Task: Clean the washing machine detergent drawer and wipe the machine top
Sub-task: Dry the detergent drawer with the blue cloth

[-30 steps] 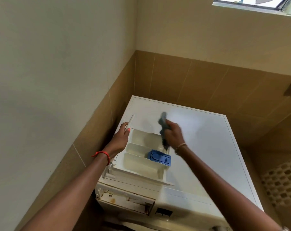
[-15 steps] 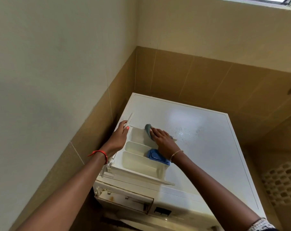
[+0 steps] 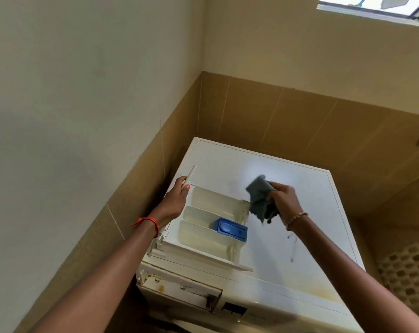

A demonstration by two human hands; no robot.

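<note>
white plastic detergent drawer (image 3: 200, 236) lies on white machine top (image 3: 309, 188); left hand (image 3: 173, 203) steadies its corner, pinching slim white stick (image 3: 191, 173). right hand (image 3: 284, 200) clenches bunched grey cloth (image 3: 260, 200), poised to wipe.

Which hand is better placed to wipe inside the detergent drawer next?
Right, probably. The right hand grips the grey cloth at the right edge of the detergent drawer; the left hand holds its far left corner and has no cloth.
</note>
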